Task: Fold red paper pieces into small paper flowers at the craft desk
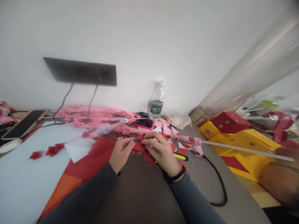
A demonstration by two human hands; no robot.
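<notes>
A small piece of red paper (138, 145) is pinched between both hands above the desk's middle. My left hand (121, 152) grips its left side with thumb and forefinger. On the other side, my right hand (162, 152) holds it with bent fingers, which hide part of the paper. Under and beside the right hand lie red paper scraps (149, 158) and a yellow-and-black utility knife (181, 156). A pink glue gun (187, 140) with a long white glue stick rests just right of that hand. Larger red paper sheets (93, 158) lie left of my left hand.
Pink paper flowers (125, 129) stretch along the back. A water bottle (157, 102) stands by the wall. Yellow and red boxes (245, 137) are at the right, near another person's arm (279, 177). The glue gun's black cable (223, 183) loops across the right side; a phone (25, 124) lies far left.
</notes>
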